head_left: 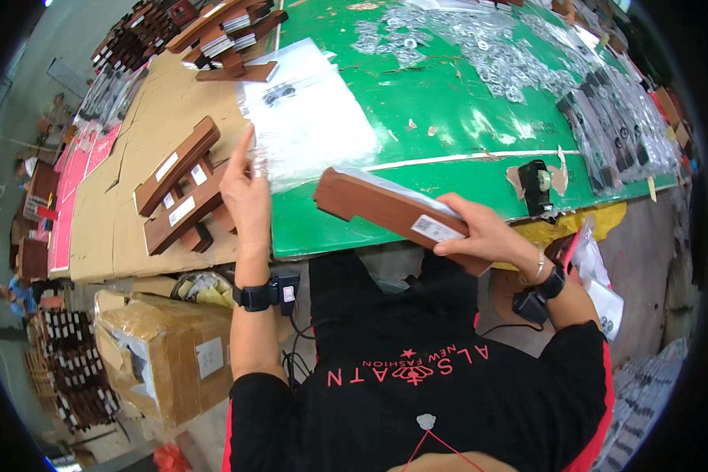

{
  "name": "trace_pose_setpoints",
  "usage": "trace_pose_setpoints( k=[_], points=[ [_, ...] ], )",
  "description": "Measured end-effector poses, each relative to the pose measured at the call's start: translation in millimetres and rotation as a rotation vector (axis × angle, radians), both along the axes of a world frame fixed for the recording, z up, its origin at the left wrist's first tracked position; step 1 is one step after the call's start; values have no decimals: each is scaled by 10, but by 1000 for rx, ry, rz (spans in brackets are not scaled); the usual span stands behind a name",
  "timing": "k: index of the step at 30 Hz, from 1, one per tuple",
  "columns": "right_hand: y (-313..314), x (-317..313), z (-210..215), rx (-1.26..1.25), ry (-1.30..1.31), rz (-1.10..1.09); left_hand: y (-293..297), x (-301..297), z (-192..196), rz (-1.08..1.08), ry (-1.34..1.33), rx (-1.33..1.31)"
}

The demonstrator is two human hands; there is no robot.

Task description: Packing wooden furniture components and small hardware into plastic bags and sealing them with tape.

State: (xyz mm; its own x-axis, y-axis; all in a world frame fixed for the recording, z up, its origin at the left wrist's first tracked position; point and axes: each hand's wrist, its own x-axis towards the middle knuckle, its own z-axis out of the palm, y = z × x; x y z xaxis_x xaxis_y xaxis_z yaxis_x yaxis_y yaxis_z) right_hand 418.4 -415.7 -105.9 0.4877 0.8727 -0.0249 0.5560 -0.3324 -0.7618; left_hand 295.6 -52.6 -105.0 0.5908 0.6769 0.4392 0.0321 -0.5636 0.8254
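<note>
My right hand (488,232) grips a long brown wooden bar (385,208) with a white label, held level over the near edge of the green table (448,126). A clear plastic film lies along the bar's top. My left hand (246,193) reaches forward and pinches the corner of a clear plastic bag (307,118) that lies on the green table. Just left of that hand, two more brown wooden bars (177,189) with white labels rest on flat cardboard (126,197).
Several small clear bags with metal parts (480,55) are spread over the far part of the table. Dark packed strips (613,126) lie at the right. More wooden bars (228,35) are stacked at the back. A taped cardboard box (165,354) stands at lower left.
</note>
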Motion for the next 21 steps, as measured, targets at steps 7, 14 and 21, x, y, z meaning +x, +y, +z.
trace_pose_setpoints(
  k=[7,14,21],
  points=[
    [285,-157,-386,59,261,-144,-496,115,85,19,566,543],
    [315,-194,-474,224,507,-249,-681,29,70,-160,659,627],
    [433,-285,-507,-85,46,-229,-802,296,152,-102,564,1150]
  ],
)
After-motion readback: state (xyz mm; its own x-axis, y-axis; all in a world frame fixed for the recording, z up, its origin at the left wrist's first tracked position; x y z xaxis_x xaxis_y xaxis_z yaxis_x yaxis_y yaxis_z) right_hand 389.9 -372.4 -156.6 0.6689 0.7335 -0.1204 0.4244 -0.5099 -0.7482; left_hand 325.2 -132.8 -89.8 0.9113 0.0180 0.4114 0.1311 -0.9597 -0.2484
